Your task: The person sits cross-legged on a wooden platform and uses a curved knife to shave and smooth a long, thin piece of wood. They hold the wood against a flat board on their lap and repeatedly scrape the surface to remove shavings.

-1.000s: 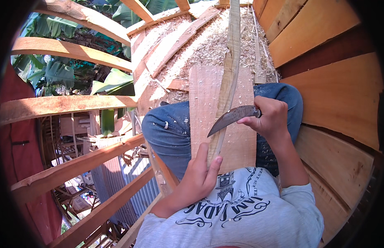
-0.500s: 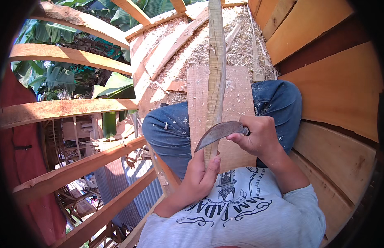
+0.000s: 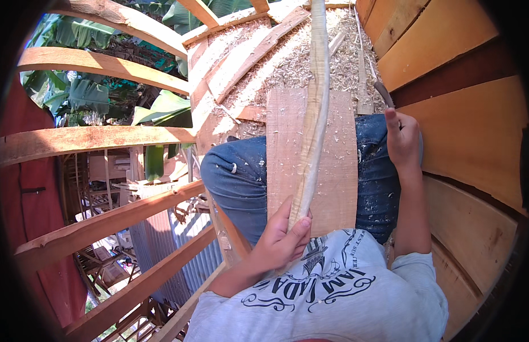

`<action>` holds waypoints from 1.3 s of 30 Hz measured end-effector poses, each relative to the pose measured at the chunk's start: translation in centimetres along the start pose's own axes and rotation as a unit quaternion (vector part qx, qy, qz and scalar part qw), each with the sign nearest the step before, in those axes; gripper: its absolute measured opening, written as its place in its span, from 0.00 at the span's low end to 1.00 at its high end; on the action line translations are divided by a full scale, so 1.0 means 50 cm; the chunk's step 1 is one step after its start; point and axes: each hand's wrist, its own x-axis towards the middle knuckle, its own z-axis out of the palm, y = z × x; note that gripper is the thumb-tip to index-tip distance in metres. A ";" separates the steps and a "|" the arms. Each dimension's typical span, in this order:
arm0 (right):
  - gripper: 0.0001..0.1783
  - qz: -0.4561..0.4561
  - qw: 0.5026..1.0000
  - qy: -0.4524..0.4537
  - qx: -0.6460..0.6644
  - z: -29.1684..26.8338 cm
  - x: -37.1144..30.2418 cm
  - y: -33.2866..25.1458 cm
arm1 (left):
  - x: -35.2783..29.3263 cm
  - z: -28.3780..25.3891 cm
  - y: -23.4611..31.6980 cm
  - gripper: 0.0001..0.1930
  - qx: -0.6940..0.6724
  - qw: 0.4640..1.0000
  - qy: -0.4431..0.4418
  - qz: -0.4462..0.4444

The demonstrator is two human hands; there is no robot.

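Observation:
My left hand is closed round the near end of a long, pale, wavy-edged wooden strip. From there the strip runs up and away past the top of the view. Under it, a flat wooden board lies across my lap, dotted with small shavings. Off to the right, above my right knee, my right hand grips a knife with a curved blade. The knife is apart from the strip, its blade seen nearly edge-on; its handle is mostly hidden by my fingers.
Wood shavings cover the floor ahead, with a loose plank among them. A wall of orange-brown boards stands close on my right. Open wooden rails line the left, with banana leaves and corrugated sheets beyond.
My right hand has moved the knife off the strip, away to the right and forward. The strip's near end has shifted slightly right in my left hand and turned to show more of its pale side.

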 end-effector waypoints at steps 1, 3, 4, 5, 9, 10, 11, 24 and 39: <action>0.40 -0.023 1.000 -0.017 0.012 0.006 -0.019 -0.020 | 0.011 -0.014 0.007 0.09 -0.027 0.999 -0.014 0.027; 0.39 0.007 0.995 -0.081 0.064 0.041 -0.055 -0.007 | 0.039 -0.028 0.022 0.09 -0.077 0.994 -0.008 0.071; 0.38 0.027 0.988 -0.106 0.111 0.059 -0.074 -0.014 | 0.051 -0.033 0.029 0.09 -0.102 0.990 0.001 0.096; 0.37 0.044 0.978 -0.139 0.148 0.074 -0.090 0.011 | 0.065 -0.030 0.037 0.08 -0.113 0.987 0.005 0.111; 0.36 0.070 0.918 -0.277 0.276 0.109 -0.144 0.002 | 0.103 -0.021 0.058 0.08 -0.134 0.972 0.050 0.189; 0.37 0.074 0.898 -0.302 0.310 0.107 -0.154 -0.011 | 0.110 -0.019 0.063 0.08 -0.135 0.967 0.058 0.208; 0.37 0.086 0.867 -0.331 0.361 0.102 -0.161 -0.025 | 0.118 -0.035 0.057 0.09 -0.136 0.959 0.027 0.245; 0.23 0.110 0.777 -0.213 0.582 0.065 -0.145 -0.084 | 0.186 -0.012 0.030 0.10 -0.117 0.895 0.084 0.422; 0.19 0.057 0.782 -0.141 0.604 -0.031 -0.053 -0.041 | -0.050 0.032 0.139 0.08 0.431 0.883 -0.001 0.186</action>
